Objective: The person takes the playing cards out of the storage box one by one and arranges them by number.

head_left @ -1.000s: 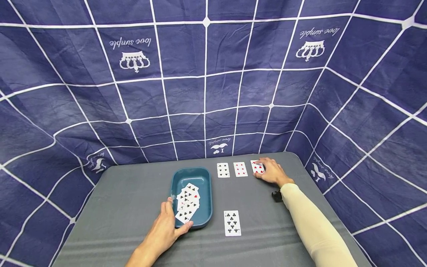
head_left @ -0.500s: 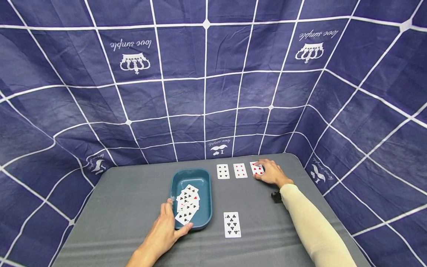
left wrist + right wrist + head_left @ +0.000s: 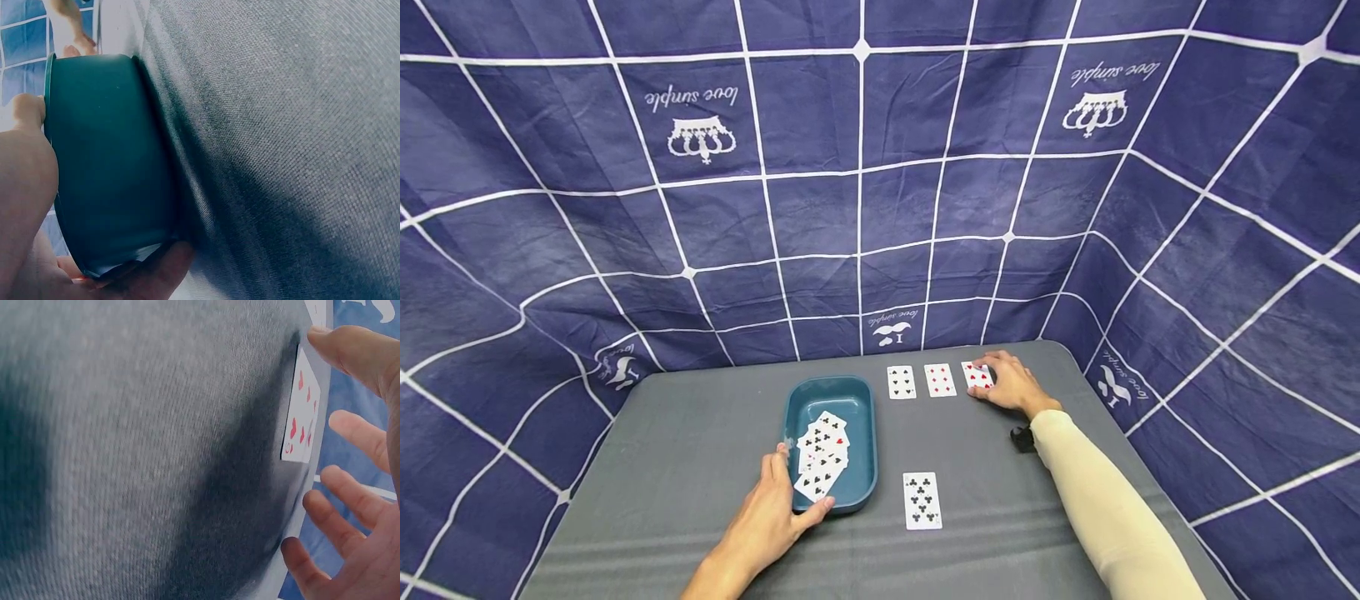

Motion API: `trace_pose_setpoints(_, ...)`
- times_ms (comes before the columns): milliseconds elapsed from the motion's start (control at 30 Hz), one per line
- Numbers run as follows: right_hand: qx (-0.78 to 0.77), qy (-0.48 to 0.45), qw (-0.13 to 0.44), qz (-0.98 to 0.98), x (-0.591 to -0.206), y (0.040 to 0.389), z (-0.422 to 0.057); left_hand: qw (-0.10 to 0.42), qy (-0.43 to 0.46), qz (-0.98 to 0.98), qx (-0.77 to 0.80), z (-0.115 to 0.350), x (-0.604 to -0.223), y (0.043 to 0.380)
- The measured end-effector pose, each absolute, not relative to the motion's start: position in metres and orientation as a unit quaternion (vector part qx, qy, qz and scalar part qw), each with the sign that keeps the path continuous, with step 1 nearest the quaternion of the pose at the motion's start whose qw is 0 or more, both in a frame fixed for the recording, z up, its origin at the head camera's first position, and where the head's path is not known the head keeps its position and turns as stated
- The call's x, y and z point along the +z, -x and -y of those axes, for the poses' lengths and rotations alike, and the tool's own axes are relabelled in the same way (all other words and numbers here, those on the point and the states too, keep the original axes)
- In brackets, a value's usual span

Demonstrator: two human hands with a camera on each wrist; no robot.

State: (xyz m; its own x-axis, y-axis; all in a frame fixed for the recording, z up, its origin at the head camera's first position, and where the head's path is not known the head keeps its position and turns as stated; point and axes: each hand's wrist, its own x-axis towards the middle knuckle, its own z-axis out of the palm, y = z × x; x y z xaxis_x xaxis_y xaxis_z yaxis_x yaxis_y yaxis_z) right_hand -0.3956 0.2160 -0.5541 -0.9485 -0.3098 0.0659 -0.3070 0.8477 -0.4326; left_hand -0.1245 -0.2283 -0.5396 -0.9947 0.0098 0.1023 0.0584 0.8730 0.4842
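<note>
My left hand [image 3: 767, 504] grips the near left corner of a teal tray [image 3: 867, 442], thumb along the near side and fingers at the left side. Inside the tray lies a fanned pile of playing cards [image 3: 823, 454], face up. At the back right, my right hand [image 3: 1011, 383] hovers around a hearts playing card [image 3: 301, 412] that lies flat on the table. The right wrist view shows its fingers spread, with the card bare below the thumb. To the left of that card lie a diamonds card [image 3: 940, 380] and a spades card [image 3: 902, 382], in one row.
A clubs card [image 3: 922, 501] lies alone to the right of the tray, nearer the front. The grey cloth-covered table [image 3: 700, 450] runs back to a blue curtain [image 3: 820, 217] with white grid lines, which also closes in both sides.
Both hands, the tray and the cards stay in place. Only a slight shift of the head view shows.
</note>
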Motion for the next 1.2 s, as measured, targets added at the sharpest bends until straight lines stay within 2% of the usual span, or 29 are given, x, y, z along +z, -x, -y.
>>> trace_pose_setpoints(367,-0.226,0.167,-0.016,-0.96,-0.548,0.388,-0.209,0.018,0.001,0.965,-0.263,0.229,-0.538,0.123)
trace_pose_setpoints(867,-0.238,0.204,-0.063,-0.947,-0.522,0.378,-0.183,0.02,0.004,0.964,-0.265,0.228,-0.534,0.123)
trace_pose_setpoints(1200,-0.244,0.223,-0.072,-0.941,-0.517,0.37,-0.16,0.011,0.0,0.963,-0.271,0.23,-0.533,0.123)
